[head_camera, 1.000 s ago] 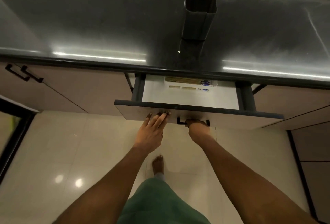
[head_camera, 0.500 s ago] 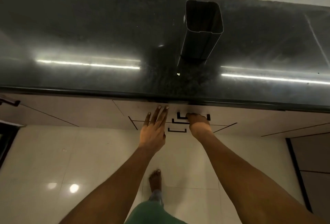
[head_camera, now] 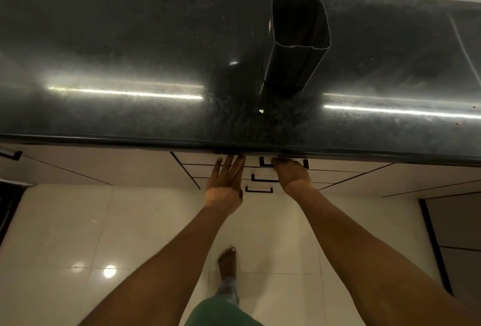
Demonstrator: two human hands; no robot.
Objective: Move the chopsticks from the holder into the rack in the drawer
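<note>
A tall dark rectangular holder [head_camera: 296,42] stands on the black countertop [head_camera: 130,52]; nothing shows inside it. The top drawer [head_camera: 197,158] under the counter edge is closed, so the rack and chopsticks are hidden. My left hand [head_camera: 226,182] presses flat with straight fingers against the drawer front. My right hand [head_camera: 292,172] has its fingers curled round the drawer's black handle [head_camera: 263,163].
Two more drawers with black handles [head_camera: 259,190] sit below the top one. Pale cabinet fronts [head_camera: 104,167] run left and right under the counter. A glossy tiled floor [head_camera: 78,234] lies below, with my bare foot [head_camera: 227,260] on it.
The drawer was open a second ago, showing the white rack with chopsticks; both hands pushed it in and it is now closed. The hands have stayed on its front.
</note>
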